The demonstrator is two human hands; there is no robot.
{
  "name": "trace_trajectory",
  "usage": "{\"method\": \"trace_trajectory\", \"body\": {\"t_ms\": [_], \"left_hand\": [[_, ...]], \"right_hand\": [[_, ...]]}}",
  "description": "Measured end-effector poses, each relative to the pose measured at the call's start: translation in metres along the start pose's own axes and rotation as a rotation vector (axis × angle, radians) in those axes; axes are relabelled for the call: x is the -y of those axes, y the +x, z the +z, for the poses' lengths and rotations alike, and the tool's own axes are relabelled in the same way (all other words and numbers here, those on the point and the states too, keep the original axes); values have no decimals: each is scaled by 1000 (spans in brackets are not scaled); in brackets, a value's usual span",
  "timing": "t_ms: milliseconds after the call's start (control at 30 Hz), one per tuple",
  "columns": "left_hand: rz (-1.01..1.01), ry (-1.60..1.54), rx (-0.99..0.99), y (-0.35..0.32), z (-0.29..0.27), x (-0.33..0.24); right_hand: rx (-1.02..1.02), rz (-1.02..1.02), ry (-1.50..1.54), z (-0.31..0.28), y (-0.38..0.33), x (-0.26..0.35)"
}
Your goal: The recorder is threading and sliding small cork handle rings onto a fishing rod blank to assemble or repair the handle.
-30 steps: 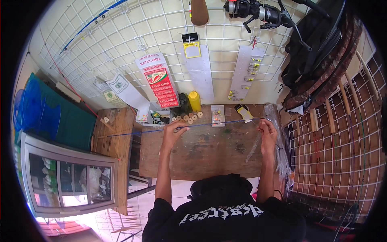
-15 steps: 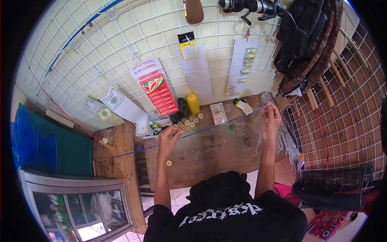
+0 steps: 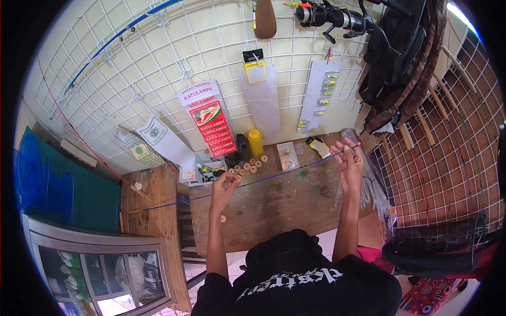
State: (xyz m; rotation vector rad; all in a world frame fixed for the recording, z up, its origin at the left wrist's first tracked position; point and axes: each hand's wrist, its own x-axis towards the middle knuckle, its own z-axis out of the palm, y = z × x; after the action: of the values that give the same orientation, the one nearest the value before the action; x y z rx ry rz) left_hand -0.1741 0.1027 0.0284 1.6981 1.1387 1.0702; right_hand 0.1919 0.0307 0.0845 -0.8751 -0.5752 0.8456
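My right hand (image 3: 350, 164), three o'clock, loosely holds the blue rod (image 3: 269, 179); my left hand (image 3: 224, 190), seven o'clock, pinches narrowly, on what I can't tell.

Bright, fairly even light fills the room, palest on the cream wall (image 3: 290, 113) ahead of me and duller on the brown tabletop (image 3: 295, 221). A bluish-white strip of glare (image 3: 464, 22) burns out at the upper right. Glints streak the clear plastic (image 3: 369, 192) near my right hand (image 3: 349, 167), and pale reflections wash the glass cabinet (image 3: 116, 274) at lower left. My black shirt (image 3: 311, 300) and the hanging black bag (image 3: 392, 68) sink into shadow, losing detail. Both hands, my left (image 3: 222, 195) included, look slightly soft. Fisheye distortion bows straight edges, and black darkness rounds off the corners.
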Motion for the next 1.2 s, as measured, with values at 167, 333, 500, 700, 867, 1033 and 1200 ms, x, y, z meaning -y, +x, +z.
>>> {"method": "trace_trajectory", "body": {"t_ms": [167, 333, 500, 700, 867, 1033, 1200], "left_hand": [[21, 59, 74, 2, -5, -2], [66, 36, 131, 6, -5, 2], [-29, -37, 191, 11, -16, -25], [84, 84, 66, 13, -46, -41], [74, 162, -40, 10, -72, -44], [18, 102, -90, 7, -93, -44], [50, 158, -153, 8, -108, -45]], "right_hand": [[77, 60, -122, 15, -7, 5], [139, 81, -110, 27, -6, 5], [129, 23, -88, 46, 10, 19], [182, -9, -50, 71, 30, 30], [214, -51, 16, 85, 41, 45], [242, -136, 32, 94, 48, 67], [246, -196, 55, 93, 53, 85]]}}
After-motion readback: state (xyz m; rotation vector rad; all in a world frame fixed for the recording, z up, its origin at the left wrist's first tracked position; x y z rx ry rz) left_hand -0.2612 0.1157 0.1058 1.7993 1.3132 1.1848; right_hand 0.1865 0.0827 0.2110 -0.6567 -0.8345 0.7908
